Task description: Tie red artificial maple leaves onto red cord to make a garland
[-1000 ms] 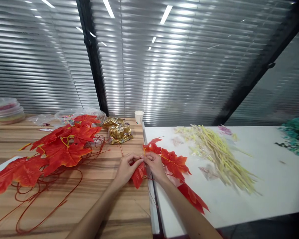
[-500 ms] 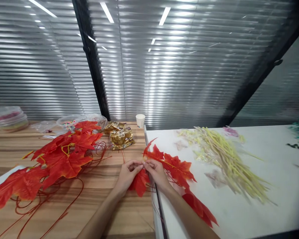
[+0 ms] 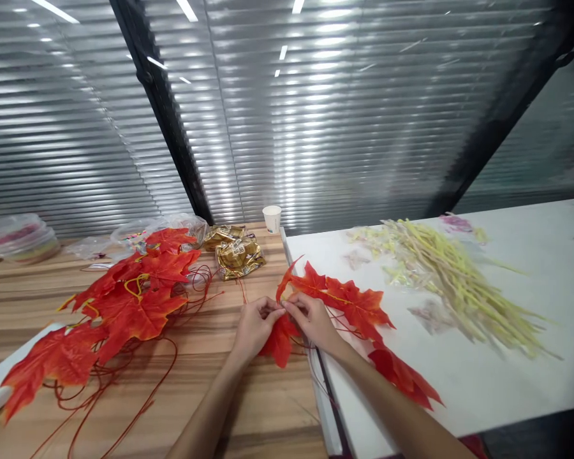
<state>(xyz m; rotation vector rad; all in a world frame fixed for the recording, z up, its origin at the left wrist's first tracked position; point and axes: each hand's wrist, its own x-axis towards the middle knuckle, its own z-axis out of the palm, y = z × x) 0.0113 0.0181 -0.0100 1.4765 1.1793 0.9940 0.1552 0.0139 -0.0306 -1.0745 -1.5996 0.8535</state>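
Note:
My left hand [image 3: 257,326] and my right hand [image 3: 312,319] meet fingertip to fingertip over the seam between two tables. Both pinch at the stem end of a red artificial maple leaf [image 3: 279,344], which hangs below the fingers. The exact point they grip is hidden by the fingertips. More red leaves [image 3: 358,305] trail from there to the right across the white table, with thin red cord [image 3: 344,326] among them. Another leaf [image 3: 404,375] lies beside my right forearm. To the left is a large pile of red maple leaves [image 3: 136,312] with loops of red cord [image 3: 160,376].
Gold foil wrappers [image 3: 239,256] and a paper cup [image 3: 272,219] stand behind my hands. Plastic tubs [image 3: 22,237] sit at the far left. A bundle of yellow strips [image 3: 463,280] and small plastic packets [image 3: 431,315] lie on the white table [image 3: 507,395]. Window blinds rise behind.
The view has shifted slightly, so the tabletop things appear moved. My two hands stay together at the leaf, with the left fingers a little more curled.

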